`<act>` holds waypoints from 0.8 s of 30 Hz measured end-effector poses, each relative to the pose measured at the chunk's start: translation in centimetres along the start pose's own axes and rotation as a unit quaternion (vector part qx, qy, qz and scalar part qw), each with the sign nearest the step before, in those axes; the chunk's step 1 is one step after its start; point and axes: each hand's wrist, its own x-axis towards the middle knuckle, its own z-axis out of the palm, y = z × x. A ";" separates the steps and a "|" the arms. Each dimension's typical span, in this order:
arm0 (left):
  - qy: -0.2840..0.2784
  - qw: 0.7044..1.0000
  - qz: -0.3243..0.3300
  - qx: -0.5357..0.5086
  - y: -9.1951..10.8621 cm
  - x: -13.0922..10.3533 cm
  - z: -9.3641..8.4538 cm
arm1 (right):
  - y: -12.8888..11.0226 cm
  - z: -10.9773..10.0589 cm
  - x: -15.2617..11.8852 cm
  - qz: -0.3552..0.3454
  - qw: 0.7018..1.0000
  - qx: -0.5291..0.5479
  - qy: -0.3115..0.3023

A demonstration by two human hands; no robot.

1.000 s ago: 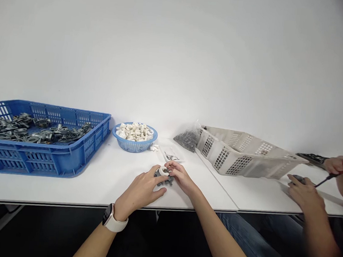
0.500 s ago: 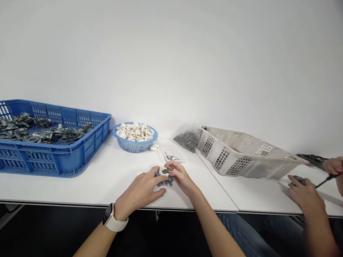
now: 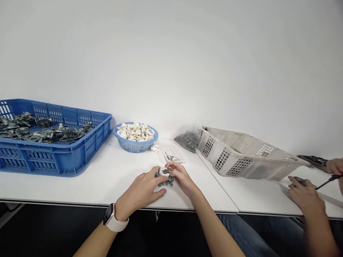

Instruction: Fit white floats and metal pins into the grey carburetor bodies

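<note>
Left hand [image 3: 141, 188] grasps grey part [image 3: 170, 181]

The part sits just below centre of the frame on the table [image 3: 95, 188], bearing a white ring [image 3: 163, 172]. The right hand [image 3: 183, 180] bunches its fingertips at the ring; whether they grip anything cannot be told.

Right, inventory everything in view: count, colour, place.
wall: one, white, behind
tabletops: two, white, adjoining
large crate: one, blue, left
mixed parts: many, grey, inside
basket: one, blue, left-centre
small pieces: many, white, inside
loose bits: few, white, beside basket
shallow tray: one, pale, beyond hands
thin pieces: several, dark, on it
pale crate: one, off-white, right
bag: one, clear, beside pale crate
flat tray: one, dark, far right
co-worker's hands: two, far right
screwdriver: one, red handle, in co-worker's hand
second part: one, grey, under co-worker's fingers
jeans: one pair, blue, lower right
workpiece: one, grey and white, between hands
watch: one, white strap, left wrist
left hand: one, on workpiece
right hand: one, at workpiece
</note>
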 end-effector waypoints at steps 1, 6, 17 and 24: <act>0.000 1.000 0.000 0.002 0.0 0.0 0.0 | 0.0 0.0 0.0 0.000 1.000 0.000 0.003; -0.004 1.000 -0.002 0.002 -0.1 0.1 0.1 | 0.0 0.1 0.0 0.001 1.000 -0.001 0.012; -0.009 1.000 0.005 0.007 0.0 0.0 0.0 | -0.5 0.3 -0.1 0.009 1.000 0.004 0.006; -0.006 1.000 0.005 0.004 0.2 0.0 -0.1 | -0.5 0.3 -0.2 0.012 1.000 0.005 -0.002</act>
